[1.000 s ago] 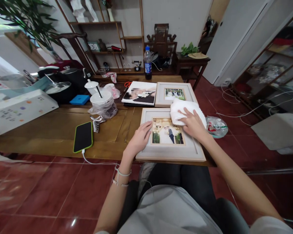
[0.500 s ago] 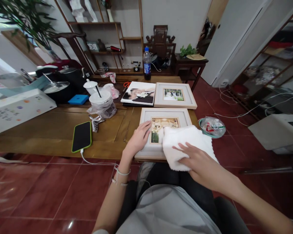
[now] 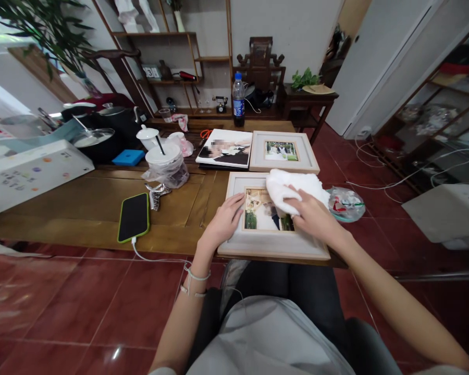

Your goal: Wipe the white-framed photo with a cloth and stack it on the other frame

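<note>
A pale wooden picture frame (image 3: 273, 248) with a photo (image 3: 260, 211) in it lies flat at the table's front edge. My left hand (image 3: 224, 221) rests on the frame's left side, its fingers stretched flat near the photo. In my right hand (image 3: 315, 214) is a white towel (image 3: 293, 187), bunched under the fingers and pressed over the frame's upper right part. The towel covers the photo's upper right corner. Behind lies a second picture frame (image 3: 310, 156), and left of it a white-edged photo panel (image 3: 229, 148).
A phone (image 3: 134, 217) on a cable lies at the left front of the table (image 3: 101, 192). Behind it stands a bagged cup (image 3: 166, 164) with a straw. A blue-capped bottle (image 3: 238, 101) stands at the back. A plastic-wrapped bowl (image 3: 347, 204) is right of the frame.
My right hand has moved the towel away from me, from the frame's lower right to its upper right. More of the photo now shows. My left hand stays in place.
</note>
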The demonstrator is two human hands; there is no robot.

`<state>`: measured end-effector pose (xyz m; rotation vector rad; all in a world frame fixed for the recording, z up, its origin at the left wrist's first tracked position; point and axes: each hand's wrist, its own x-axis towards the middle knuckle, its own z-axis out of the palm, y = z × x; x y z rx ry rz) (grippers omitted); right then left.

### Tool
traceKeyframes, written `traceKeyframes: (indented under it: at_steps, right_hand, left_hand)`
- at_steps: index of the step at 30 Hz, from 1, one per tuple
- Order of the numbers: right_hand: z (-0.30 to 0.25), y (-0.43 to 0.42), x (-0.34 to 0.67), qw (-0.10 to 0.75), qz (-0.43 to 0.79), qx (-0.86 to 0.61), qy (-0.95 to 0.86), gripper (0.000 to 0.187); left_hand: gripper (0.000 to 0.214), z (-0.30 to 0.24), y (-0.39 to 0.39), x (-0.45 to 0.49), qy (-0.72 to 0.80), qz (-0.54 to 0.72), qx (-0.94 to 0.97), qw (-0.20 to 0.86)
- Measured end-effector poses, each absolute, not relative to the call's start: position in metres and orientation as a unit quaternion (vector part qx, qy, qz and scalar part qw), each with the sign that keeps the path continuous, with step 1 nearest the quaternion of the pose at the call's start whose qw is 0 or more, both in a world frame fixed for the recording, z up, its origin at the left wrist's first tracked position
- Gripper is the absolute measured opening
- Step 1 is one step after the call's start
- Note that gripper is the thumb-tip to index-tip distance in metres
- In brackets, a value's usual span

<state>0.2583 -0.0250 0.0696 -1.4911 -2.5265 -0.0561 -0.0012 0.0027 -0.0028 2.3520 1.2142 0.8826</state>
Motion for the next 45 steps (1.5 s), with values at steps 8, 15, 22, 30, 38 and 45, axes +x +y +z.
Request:
traceKeyframes:
  at_steps: [8,15,22,30,38,45]
  right_hand:
    - [0.055,0.022,0.253,0.059,-0.125,-0.507,-0.851,0.050]
    - [0.062,-0.034,0.243,-0.014,-0.076,-0.437,-0.896,0.047]
    - [0.084,-0.111,0.247,-0.003,0.022,-0.411,-0.911,0.058]
    - [0.072,-0.107,0.246,0.016,0.058,-0.465,-0.883,0.055]
    - [0.062,-0.029,0.270,0.076,-0.038,-0.529,-0.844,0.058]
    - [0.047,0.036,0.263,0.057,-0.136,-0.466,-0.873,0.056]
  left_hand:
    - [0.041,-0.001,0.002,-0.001,0.433,0.308,0.830,0.173]
    - [0.041,-0.004,0.003,-0.001,0.433,0.307,0.830,0.171]
    - [0.041,-0.006,0.003,-0.001,0.436,0.306,0.830,0.167]
    - [0.043,-0.007,0.004,-0.001,0.431,0.307,0.833,0.165]
    - [0.042,-0.005,0.003,-0.002,0.432,0.302,0.833,0.171]
    - [0.041,0.000,0.002,-0.001,0.433,0.304,0.830,0.174]
